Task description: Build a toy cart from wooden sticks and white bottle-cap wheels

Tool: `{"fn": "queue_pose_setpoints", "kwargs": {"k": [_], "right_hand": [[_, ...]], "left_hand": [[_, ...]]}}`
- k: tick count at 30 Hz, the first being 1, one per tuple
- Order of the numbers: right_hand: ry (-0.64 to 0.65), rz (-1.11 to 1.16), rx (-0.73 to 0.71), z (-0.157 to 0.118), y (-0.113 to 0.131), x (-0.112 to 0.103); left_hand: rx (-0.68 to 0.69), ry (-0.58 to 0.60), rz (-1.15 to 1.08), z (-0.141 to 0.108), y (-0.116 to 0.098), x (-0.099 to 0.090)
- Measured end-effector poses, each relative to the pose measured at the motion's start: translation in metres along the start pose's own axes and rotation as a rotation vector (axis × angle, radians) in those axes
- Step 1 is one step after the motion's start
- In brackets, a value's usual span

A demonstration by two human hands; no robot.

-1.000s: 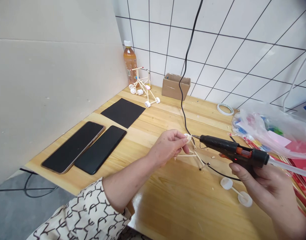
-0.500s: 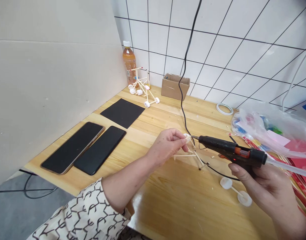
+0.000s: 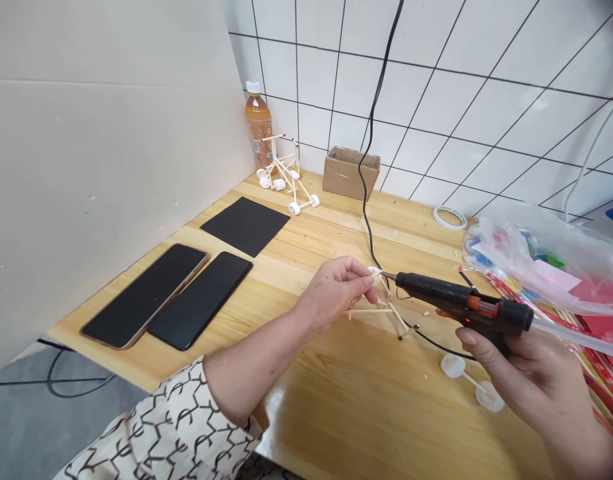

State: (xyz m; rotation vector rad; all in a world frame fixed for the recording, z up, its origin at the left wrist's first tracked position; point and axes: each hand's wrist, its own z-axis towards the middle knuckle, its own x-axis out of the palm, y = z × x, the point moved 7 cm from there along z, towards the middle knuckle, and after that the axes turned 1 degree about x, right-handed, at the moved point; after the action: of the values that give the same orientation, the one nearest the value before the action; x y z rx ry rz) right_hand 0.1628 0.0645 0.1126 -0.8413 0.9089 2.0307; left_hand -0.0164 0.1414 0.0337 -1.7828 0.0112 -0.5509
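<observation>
My right hand (image 3: 531,380) is wrapped round a black hot glue gun (image 3: 461,300), with a clear glue stick (image 3: 576,337) running out of its back. The gun's metal nozzle meets the tip of a pale thin stick (image 3: 376,274) pinched in my left hand (image 3: 341,290). Right behind that tip shows a white disc (image 3: 373,271). Below my left fingers stands a small frame of matchsticks (image 3: 399,317), partly hidden by the hand; whether the pinched stick is joined to it I cannot tell. Two white wheels on a stick axle (image 3: 471,382) lie near my right hand.
A finished-looking matchstick tricycle (image 3: 286,173) stands by a drink bottle (image 3: 259,127). Two phones (image 3: 201,300), a black sheet (image 3: 246,227), a cardboard box (image 3: 351,175), a tape roll (image 3: 449,218) and plastic bags (image 3: 536,247) lie around. A black cable (image 3: 369,147) crosses the table.
The glue gun has shifted very slightly to the left, its nozzle now at the stick's tip. My left hand stays in place.
</observation>
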Motion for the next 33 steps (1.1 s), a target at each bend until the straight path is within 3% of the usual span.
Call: {"fn": "queue_pose_setpoints", "kwargs": {"k": [21,33], "right_hand": [[-0.002,0.038,0.088,-0.0024,-0.0070,-0.0004],[0.011,0.035,0.060,-0.0025,-0.0031,-0.0005]], "left_hand": [[-0.040,0.001,-0.022,0.0004,0.0010,-0.0012],[-0.052,0.015,-0.039,0.0001,0.0013,0.0006]]}}
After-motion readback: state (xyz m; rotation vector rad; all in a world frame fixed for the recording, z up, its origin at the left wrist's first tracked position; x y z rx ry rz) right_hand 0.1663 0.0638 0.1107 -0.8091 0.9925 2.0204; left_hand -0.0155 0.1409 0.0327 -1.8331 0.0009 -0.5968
